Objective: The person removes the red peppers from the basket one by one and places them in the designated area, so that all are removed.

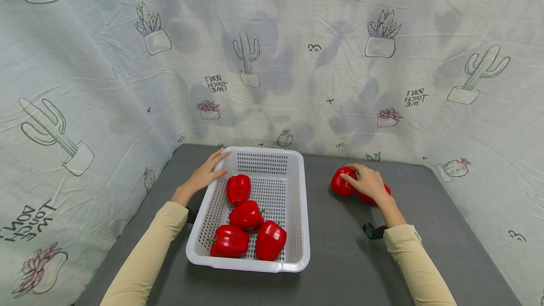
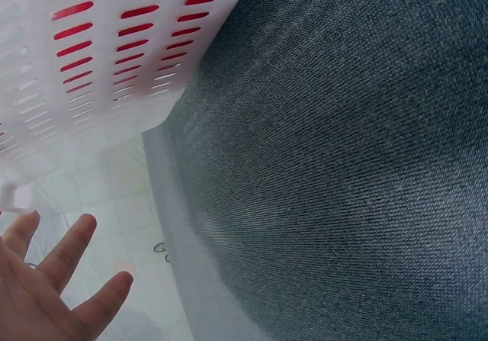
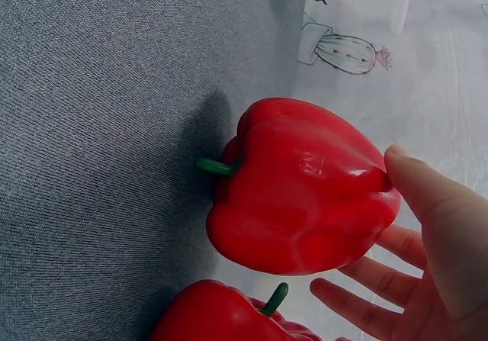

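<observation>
My left hand (image 1: pixel 207 172) rests at the left rim of a white plastic basket (image 1: pixel 305 202), its fingers spread fairly straight. In the left wrist view those fingers (image 2: pixel 69 253) show beside the slotted basket wall (image 2: pixel 114 59). My right hand (image 1: pixel 369 183) holds a red bell pepper (image 1: pixel 342 182) to the right of the basket. The right wrist view shows the thumb against this bell pepper (image 3: pixel 305 192) and fingers behind it, with the green stem toward the grey surface. A second red bell pepper (image 1: pixel 368 198) lies beside it, partly hidden under the right hand.
Inside the basket lie several red bell peppers (image 1: pixel 246 215), mostly toward its near and left side. The basket stands on a grey cloth-covered table (image 1: pixel 340 268). A pale curtain (image 1: pixel 289 60) printed with potted cacti hangs behind the table and along its sides.
</observation>
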`<state>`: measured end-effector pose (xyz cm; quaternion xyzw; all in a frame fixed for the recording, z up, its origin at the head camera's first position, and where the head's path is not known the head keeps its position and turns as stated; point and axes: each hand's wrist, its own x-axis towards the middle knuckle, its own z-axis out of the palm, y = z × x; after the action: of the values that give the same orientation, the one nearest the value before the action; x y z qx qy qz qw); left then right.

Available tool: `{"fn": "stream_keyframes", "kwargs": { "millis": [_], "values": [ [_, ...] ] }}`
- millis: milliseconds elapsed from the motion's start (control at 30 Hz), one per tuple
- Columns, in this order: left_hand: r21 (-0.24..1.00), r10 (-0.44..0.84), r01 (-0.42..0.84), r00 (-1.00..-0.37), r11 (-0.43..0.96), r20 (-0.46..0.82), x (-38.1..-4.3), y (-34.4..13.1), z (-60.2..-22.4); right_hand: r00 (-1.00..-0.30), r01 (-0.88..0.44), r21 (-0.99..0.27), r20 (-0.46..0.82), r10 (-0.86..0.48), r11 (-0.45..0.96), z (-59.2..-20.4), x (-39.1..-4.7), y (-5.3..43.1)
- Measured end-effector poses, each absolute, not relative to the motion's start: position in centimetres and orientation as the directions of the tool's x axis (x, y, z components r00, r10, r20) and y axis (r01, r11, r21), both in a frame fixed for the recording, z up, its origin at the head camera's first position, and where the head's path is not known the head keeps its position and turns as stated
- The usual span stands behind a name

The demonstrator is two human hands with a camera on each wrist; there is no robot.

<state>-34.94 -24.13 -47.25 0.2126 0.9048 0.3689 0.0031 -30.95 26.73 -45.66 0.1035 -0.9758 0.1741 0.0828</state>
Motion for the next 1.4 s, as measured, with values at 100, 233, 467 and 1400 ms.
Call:
{"fn": "stream_keyframes", "kwargs": {
  "millis": [100, 233, 467, 1400],
  "values": [
    [0.670, 0.387, 0.383, -0.909, 0.636, 0.152, -34.9, -24.1, -47.2, -0.965, -0.232, -0.327, 0.194, -0.175, 0.916, -45.7, -31.0, 26.7],
    [0.670, 0.387, 0.383, -0.909, 0.636, 0.152, -35.0, -24.2, -47.3, -0.964, -0.237, -0.328, 0.192, -0.181, 0.914, -45.6, -31.0, 26.7],
    [0.660, 0.392, 0.386, -0.908, 0.644, 0.148, -35.1, -24.2, -47.4, -0.963, -0.245, -0.330, 0.190, -0.190, 0.912, -45.6, -30.7, 27.3],
    [0.657, 0.382, 0.372, -0.914, 0.656, 0.136, -34.8, -24.0, -47.0, -0.952, -0.284, -0.367, 0.222, -0.213, 0.886, -46.2, -30.1, 28.3]
  ]
}}
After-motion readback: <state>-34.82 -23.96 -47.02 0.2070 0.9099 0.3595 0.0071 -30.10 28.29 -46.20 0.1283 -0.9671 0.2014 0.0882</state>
